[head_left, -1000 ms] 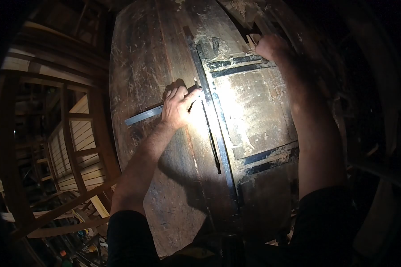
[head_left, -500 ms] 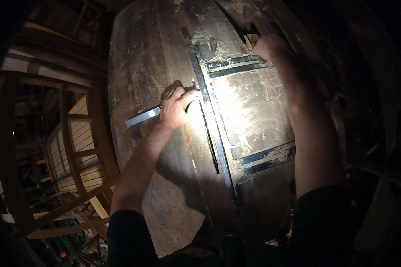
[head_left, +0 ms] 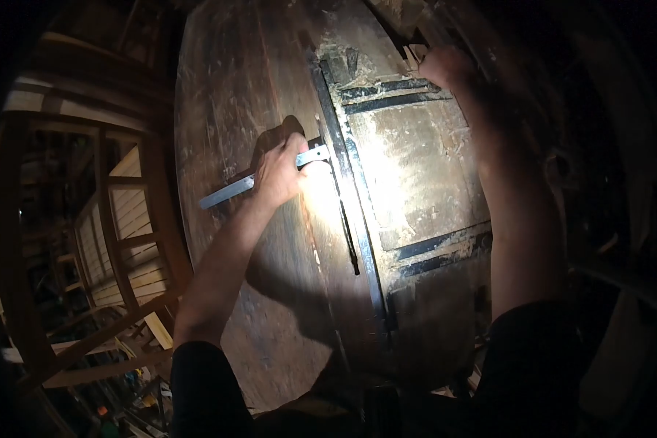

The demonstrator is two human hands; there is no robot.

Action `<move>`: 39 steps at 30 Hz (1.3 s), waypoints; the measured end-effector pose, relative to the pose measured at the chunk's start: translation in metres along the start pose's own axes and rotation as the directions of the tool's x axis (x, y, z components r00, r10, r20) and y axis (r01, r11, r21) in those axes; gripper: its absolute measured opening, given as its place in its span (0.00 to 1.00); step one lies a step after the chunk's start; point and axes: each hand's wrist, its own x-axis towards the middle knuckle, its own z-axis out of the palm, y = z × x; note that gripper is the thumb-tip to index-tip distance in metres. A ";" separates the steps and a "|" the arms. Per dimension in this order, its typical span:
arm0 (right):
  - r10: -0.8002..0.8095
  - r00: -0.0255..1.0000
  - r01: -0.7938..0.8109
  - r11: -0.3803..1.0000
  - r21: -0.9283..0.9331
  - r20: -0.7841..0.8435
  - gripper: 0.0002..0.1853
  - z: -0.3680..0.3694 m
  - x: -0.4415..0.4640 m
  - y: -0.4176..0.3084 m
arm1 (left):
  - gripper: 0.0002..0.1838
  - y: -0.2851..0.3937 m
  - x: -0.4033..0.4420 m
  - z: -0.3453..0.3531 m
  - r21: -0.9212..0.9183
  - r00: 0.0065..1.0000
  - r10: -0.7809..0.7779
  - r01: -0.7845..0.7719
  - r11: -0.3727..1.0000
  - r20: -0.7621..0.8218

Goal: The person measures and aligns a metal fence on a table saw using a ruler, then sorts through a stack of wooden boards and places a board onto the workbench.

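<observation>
A metal strip (head_left: 228,193) lies aslant across the dark wooden surface (head_left: 230,95), its right end beside a long dark metal bar (head_left: 341,150). My left hand (head_left: 279,169) is closed round the middle of this strip; the strip's right end shows beyond the fingers. At the upper right my right hand (head_left: 445,67) is closed beside a small piece of pale wood (head_left: 418,52); its fingertips are hidden, and I cannot make out what they hold. Bright light falls on a pale panel (head_left: 416,175) right of the bar, between pairs of dark strips.
Wooden frames (head_left: 109,219) with slatted panels stand at the left. Loose wood pieces and clutter (head_left: 135,379) lie at the lower left. Wood shavings (head_left: 332,33) cling to the surface near the top. The right side is very dark.
My left hand has shifted slightly left, and its thumb and forefinger have drawn back from the strip's right end, which now shows. My right hand has barely moved.
</observation>
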 end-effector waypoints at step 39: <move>-0.203 0.948 0.164 0.971 0.172 0.246 0.64 -0.006 -0.166 -0.186 | 0.17 0.044 -0.105 0.025 0.057 0.967 0.196 -0.189 0.980 -0.161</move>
